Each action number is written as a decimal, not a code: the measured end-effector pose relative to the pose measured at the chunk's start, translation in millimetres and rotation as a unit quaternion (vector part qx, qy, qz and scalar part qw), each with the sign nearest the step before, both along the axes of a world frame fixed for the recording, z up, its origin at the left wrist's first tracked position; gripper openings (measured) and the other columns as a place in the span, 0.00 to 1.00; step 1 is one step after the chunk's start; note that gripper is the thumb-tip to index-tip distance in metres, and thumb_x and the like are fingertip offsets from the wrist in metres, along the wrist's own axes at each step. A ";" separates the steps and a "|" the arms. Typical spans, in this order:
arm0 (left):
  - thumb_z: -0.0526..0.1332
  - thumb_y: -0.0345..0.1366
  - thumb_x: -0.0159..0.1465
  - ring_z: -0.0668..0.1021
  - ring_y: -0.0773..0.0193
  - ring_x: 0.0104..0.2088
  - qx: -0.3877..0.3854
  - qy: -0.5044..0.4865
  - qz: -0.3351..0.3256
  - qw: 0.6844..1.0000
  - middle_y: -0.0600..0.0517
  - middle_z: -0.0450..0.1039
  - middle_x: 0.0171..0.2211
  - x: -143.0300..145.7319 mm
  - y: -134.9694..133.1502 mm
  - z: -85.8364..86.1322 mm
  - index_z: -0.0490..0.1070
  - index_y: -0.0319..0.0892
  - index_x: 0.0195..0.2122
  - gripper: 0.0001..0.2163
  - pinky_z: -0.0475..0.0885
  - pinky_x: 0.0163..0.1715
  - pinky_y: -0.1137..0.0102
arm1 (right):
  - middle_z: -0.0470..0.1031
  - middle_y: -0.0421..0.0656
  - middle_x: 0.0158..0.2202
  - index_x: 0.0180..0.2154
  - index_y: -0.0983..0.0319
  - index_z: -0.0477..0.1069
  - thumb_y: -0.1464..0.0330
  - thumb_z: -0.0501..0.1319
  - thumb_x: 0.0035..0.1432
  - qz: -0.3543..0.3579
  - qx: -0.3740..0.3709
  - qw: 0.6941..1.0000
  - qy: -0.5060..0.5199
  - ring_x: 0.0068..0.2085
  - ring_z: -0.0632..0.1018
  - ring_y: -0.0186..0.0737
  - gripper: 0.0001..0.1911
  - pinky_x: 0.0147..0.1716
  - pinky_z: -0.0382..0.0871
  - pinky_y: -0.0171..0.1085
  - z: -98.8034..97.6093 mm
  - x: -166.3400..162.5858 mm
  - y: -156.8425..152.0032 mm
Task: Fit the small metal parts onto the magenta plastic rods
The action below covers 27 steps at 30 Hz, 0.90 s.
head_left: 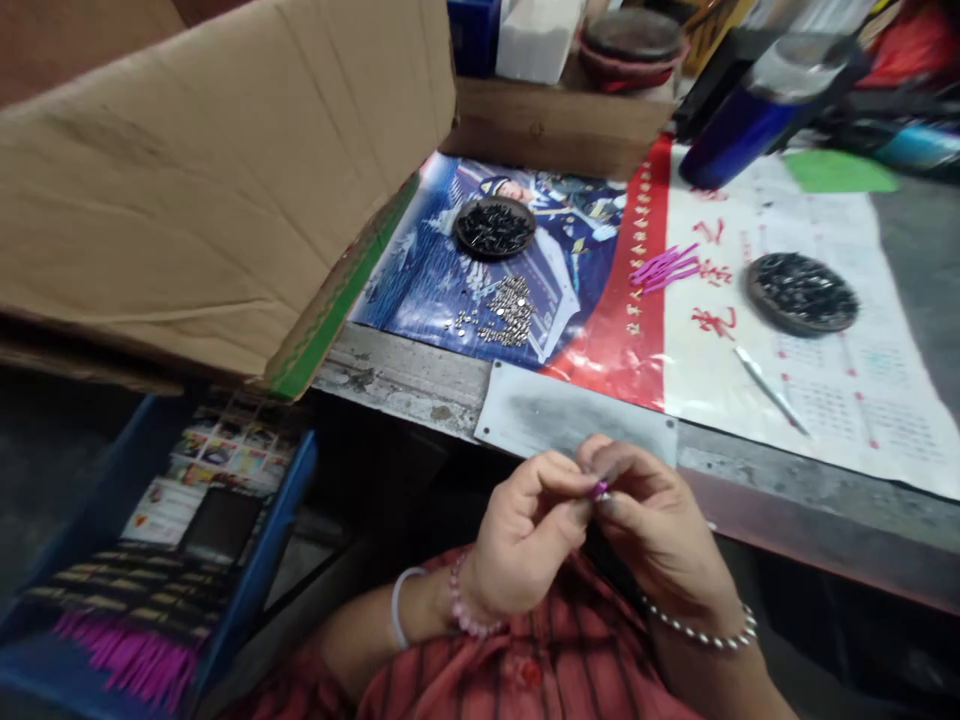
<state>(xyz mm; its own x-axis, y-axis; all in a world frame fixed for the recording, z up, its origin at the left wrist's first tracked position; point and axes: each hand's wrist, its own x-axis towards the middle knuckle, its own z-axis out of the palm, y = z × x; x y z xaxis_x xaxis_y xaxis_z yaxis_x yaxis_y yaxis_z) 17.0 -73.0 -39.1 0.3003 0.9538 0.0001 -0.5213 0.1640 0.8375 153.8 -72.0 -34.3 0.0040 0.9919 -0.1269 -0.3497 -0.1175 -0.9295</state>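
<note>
In front of my red striped shirt, my left hand [529,530] is closed in a pinch on a small purple piece [598,489]. The fingertips of my right hand [664,530] pinch the same piece from the other side. A tiny shiny bit shows beside it; most of the piece is hidden by my fingers. Just beyond my hands, a pale plate [555,412] is fixed at the table's front edge. Farther back on the poster lie a heap of small metal beads [510,312] and several pink strips [664,268].
A round dish of black bits [495,228] and another dark dish [802,292] sit on the poster, near a white pen-like tool [772,392]. A large cardboard box [225,180] stands left, above a blue bin [289,510] holding black and pink items. A blue bottle [750,120] leans behind.
</note>
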 end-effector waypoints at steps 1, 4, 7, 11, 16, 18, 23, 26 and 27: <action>0.64 0.38 0.69 0.65 0.73 0.22 -0.003 0.004 0.006 1.000 0.53 0.68 0.35 0.9 -0.4 -0.1 0.75 0.44 0.40 0.04 0.65 0.24 0.74 | 0.71 0.38 0.32 0.29 0.59 0.76 0.62 0.76 0.53 -0.024 0.009 0.999 -0.029 0.33 0.73 0.33 0.12 0.31 0.70 0.29 -0.5 -1.6 -2.1; 0.63 0.41 0.70 0.69 0.70 0.25 0.015 0.064 0.062 0.996 0.51 0.70 0.36 5.1 -4.3 -1.9 0.74 0.44 0.42 0.06 0.68 0.26 0.73 | 0.74 0.38 0.34 0.32 0.58 0.77 0.68 0.71 0.59 -0.105 0.059 0.978 -0.168 0.36 0.76 0.32 0.05 0.36 0.71 0.27 0.6 -9.3 -9.7; 0.61 0.39 0.71 0.76 0.63 0.36 0.057 0.127 0.130 0.982 0.49 0.72 0.39 9.7 -9.2 -5.5 0.75 0.44 0.44 0.06 0.74 0.38 0.68 | 0.77 0.38 0.34 0.33 0.58 0.78 0.71 0.68 0.62 -0.145 0.108 0.946 -0.267 0.37 0.77 0.32 0.05 0.38 0.73 0.27 4.9 -16.1 -14.6; 0.62 0.37 0.71 0.77 0.61 0.42 0.086 0.146 0.177 0.969 0.48 0.72 0.41 13.5 -11.7 -9.4 0.76 0.44 0.44 0.05 0.74 0.44 0.67 | 0.82 0.39 0.38 0.38 0.57 0.80 0.73 0.66 0.63 -0.159 0.143 0.925 -0.314 0.41 0.81 0.35 0.05 0.43 0.77 0.31 8.9 -19.5 -17.1; 0.67 0.42 0.67 0.77 0.62 0.39 0.073 0.136 0.196 0.968 0.50 0.74 0.39 15.7 -8.8 -6.9 0.77 0.43 0.41 0.08 0.74 0.42 0.68 | 0.84 0.42 0.43 0.42 0.58 0.81 0.73 0.65 0.65 -0.169 0.178 0.914 -0.323 0.44 0.83 0.38 0.08 0.48 0.80 0.37 8.7 -20.8 -16.6; 0.68 0.43 0.66 0.76 0.65 0.35 0.040 0.125 0.184 0.974 0.51 0.74 0.37 16.6 -6.5 -3.7 0.78 0.43 0.41 0.09 0.73 0.38 0.70 | 0.84 0.43 0.44 0.43 0.59 0.81 0.72 0.64 0.65 -0.173 0.183 0.909 -0.333 0.44 0.84 0.40 0.08 0.48 0.81 0.39 8.4 -20.7 -14.0; 0.72 0.42 0.62 0.65 0.73 0.20 -0.068 0.069 0.126 0.987 0.57 0.70 0.25 21.2 4.5 6.8 0.77 0.42 0.41 0.11 0.62 0.20 0.77 | 0.85 0.47 0.44 0.44 0.61 0.80 0.73 0.61 0.68 -0.191 0.224 0.859 -0.418 0.45 0.85 0.43 0.09 0.47 0.82 0.42 7.1 -17.4 -3.3; 0.75 0.41 0.56 0.63 0.75 0.19 -0.117 0.038 0.108 0.987 0.58 0.71 0.25 25.8 11.5 13.8 0.77 0.41 0.38 0.14 0.59 0.18 0.78 | 0.85 0.50 0.45 0.46 0.63 0.79 0.73 0.58 0.69 -0.209 0.266 0.789 -0.512 0.47 0.85 0.44 0.11 0.48 0.81 0.42 6.1 -14.4 1.9; 0.76 0.40 0.54 0.63 0.76 0.18 -0.131 0.031 0.103 0.986 0.57 0.72 0.25 27.3 13.0 15.6 0.77 0.40 0.37 0.15 0.59 0.18 0.79 | 0.85 0.51 0.45 0.46 0.64 0.79 0.74 0.57 0.69 -0.209 0.271 0.771 -0.537 0.47 0.85 0.45 0.12 0.48 0.82 0.42 5.6 -13.5 3.1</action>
<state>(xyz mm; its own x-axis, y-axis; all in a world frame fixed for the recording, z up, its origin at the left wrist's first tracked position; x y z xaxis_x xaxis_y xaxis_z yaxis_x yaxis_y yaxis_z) 44.3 -60.0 -23.5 0.0919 0.9594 -0.2666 -0.5158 0.2749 0.8114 140.3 -68.9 -28.8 0.1523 0.7815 0.6050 0.7532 0.3045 -0.5831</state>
